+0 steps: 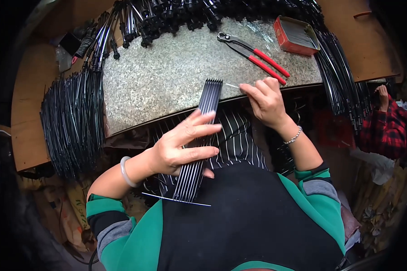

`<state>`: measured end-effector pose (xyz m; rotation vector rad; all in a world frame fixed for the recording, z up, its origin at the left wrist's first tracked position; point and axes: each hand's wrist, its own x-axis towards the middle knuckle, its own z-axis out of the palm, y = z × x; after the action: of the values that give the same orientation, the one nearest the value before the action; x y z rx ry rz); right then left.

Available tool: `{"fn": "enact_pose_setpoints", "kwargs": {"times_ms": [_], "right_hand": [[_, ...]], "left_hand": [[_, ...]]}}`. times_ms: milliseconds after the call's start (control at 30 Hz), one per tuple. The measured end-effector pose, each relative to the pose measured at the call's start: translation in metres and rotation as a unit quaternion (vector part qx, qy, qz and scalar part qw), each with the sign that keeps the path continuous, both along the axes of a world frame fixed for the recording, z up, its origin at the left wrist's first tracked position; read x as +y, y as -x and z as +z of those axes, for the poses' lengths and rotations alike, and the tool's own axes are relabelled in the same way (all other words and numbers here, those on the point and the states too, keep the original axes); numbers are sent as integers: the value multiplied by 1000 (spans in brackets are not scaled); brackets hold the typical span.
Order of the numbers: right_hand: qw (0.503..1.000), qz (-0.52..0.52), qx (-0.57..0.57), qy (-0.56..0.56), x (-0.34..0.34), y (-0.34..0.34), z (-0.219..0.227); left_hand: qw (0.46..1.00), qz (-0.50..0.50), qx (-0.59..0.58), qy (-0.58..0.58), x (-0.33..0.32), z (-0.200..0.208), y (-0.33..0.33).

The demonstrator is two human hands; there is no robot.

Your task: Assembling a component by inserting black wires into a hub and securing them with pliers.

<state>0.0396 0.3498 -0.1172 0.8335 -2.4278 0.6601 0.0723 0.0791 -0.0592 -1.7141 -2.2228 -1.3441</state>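
A flat row of thin black rods slants from the table's front edge down to my chest. My left hand lies across this row, some fingers spread over it and one fingertip showing at the far side from beneath. A thin straight wire crosses the lower ends of the rods. Close to their upper ends, my right hand pinches a short, thin, pale piece of wire between thumb and forefinger. Its other fingers are curled in.
Pliers with red handles lie on the speckled tabletop, beside a red tin of thin wires. Bundles of black rods hang over the left and right edges. Black-knobbed shafts line the back. Another person's checked sleeve shows at right.
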Motion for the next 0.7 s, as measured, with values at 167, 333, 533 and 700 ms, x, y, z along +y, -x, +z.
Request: {"fn": "enact_pose_setpoints", "kwargs": {"times_ms": [167,333,533,700], "right_hand": [[998,-45,31,1,-8,-10,-17],[997,-64,43,-6,-13,-14,-18],[996,-78,47,-11,-14,-16,-23],[996,-73,47,-12,-18,-18,-21]], "left_hand": [[998,30,-19,42,-10,-7,-4],[1000,18,1,20,-15,-11,-3],[1000,16,14,19,-19,-17,-2],[999,0,29,21,-22,-22,-1]]}}
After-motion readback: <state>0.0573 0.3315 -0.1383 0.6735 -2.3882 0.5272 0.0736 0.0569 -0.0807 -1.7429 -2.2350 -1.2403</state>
